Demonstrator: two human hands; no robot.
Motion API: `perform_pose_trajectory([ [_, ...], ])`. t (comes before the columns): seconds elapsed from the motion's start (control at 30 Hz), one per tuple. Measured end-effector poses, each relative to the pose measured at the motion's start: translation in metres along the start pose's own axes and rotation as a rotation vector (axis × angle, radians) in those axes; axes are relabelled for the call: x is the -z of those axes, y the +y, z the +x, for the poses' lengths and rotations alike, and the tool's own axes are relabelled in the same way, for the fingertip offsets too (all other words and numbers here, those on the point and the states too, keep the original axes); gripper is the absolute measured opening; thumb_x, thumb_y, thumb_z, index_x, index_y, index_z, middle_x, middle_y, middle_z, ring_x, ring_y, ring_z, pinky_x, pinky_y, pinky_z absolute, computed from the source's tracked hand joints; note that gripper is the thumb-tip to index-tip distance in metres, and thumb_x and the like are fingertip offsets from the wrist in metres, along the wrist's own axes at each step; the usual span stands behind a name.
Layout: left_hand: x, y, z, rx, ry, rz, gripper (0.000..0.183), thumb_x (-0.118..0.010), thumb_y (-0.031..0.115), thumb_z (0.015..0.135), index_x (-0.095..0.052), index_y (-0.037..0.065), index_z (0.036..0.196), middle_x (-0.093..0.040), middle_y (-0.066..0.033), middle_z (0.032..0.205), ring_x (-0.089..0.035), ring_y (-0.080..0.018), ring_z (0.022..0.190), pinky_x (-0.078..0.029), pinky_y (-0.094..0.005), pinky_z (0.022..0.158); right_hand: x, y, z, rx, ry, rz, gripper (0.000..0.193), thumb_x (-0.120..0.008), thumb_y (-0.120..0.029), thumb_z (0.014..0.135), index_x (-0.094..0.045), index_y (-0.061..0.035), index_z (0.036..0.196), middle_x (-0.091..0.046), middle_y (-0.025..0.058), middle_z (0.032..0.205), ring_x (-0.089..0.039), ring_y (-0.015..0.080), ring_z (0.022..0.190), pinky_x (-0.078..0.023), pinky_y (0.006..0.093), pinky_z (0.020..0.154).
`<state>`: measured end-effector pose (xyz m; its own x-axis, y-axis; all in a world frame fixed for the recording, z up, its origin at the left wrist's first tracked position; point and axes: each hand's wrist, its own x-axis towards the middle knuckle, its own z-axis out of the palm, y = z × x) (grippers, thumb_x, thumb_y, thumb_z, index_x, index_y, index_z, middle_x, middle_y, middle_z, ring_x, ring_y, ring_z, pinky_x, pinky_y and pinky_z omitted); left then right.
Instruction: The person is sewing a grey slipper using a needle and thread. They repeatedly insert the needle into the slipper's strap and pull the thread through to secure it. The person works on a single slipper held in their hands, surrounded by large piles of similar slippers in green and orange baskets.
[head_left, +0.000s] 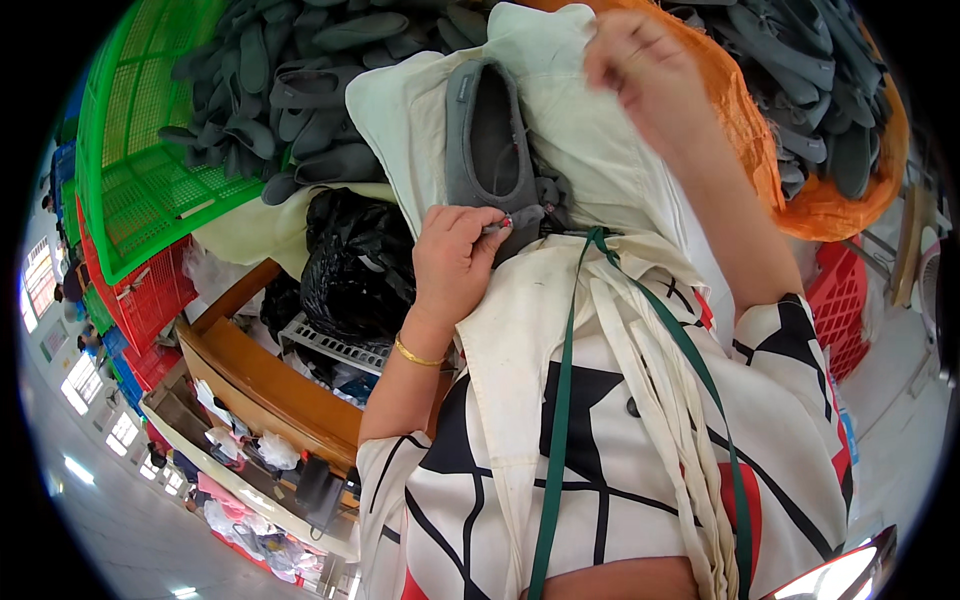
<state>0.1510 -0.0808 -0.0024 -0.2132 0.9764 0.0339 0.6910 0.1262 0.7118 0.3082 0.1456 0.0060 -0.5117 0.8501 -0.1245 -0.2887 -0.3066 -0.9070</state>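
A grey slip-on shoe (462, 165) lies sole down on a white cloth pad (570, 160) over my lap. At its near end my left hand (455, 255) is closed, thumb and fingertips pinching the grey fabric there. A small reddish, shiny bit shows at those fingertips, too small to name. More bunched grey fabric (553, 195) sits beside the shoe's right edge. My right hand (645, 75) is raised above the pad to the far right, apart from the shoe. Motion smears its curled fingers, and whatever they may hold cannot be made out.
A green plastic basket (150, 215) heaped with grey shoes (350, 90) stands far left. An orange sack (740, 110) holding more grey shoes is far right. A black plastic bag (355, 260) and wooden furniture (270, 385) are at my left; a red crate (840, 300) is at right.
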Motion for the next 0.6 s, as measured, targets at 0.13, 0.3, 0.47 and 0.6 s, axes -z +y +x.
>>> perform_pose_trajectory([
  [0.13, 0.0, 0.0, -0.003, 0.015, 0.027, 0.01, 0.018, -0.076, 0.01, 0.079, -0.068, 0.008, 0.095, -0.067, -0.0054, 0.088, -0.059, -0.028, 0.082, -0.048, -0.0369, 0.071, -0.008, 0.021, -0.038, -0.343, -0.452, -0.429, 0.013, -0.065, -0.018, 0.094, -0.066, -0.0097, 0.103, -0.065, 0.0046, 0.071, -0.06, 0.0166, 0.061, -0.049, 0.0309, 0.059],
  [0.3, -0.005, 0.001, -0.004, -0.005, 0.102, 0.041, 0.017, -0.077, 0.009, 0.079, -0.068, 0.007, 0.093, -0.067, -0.0056, 0.09, -0.058, -0.0277, 0.085, -0.047, -0.037, 0.073, -0.017, 0.037, -0.064, -0.147, -0.671, -0.888, 0.013, -0.062, -0.023, 0.093, -0.063, -0.0103, 0.099, -0.066, 0.0115, 0.075, -0.064, 0.0317, 0.067, -0.051, 0.0395, 0.063],
  [0.47, -0.014, -0.002, -0.012, 0.015, 0.207, 0.018, 0.018, -0.078, 0.007, 0.076, -0.068, 0.008, 0.092, -0.066, -0.0058, 0.091, -0.057, -0.0277, 0.084, -0.046, -0.0363, 0.072, -0.016, 0.043, -0.074, 0.054, -0.718, -0.968, 0.011, -0.058, -0.019, 0.093, -0.063, -0.0087, 0.096, -0.068, 0.0126, 0.076, -0.065, 0.035, 0.07, -0.051, 0.0439, 0.063],
  [0.6, -0.017, -0.005, -0.013, 0.012, 0.234, 0.011, 0.02, -0.078, 0.005, 0.075, -0.068, 0.008, 0.091, -0.066, -0.0052, 0.091, -0.057, -0.0273, 0.083, -0.046, -0.036, 0.072, -0.016, 0.042, -0.076, 0.052, -0.724, -0.994, 0.012, -0.058, -0.018, 0.093, -0.063, -0.0084, 0.098, -0.069, 0.0128, 0.078, -0.066, 0.0346, 0.07, -0.051, 0.0446, 0.064],
])
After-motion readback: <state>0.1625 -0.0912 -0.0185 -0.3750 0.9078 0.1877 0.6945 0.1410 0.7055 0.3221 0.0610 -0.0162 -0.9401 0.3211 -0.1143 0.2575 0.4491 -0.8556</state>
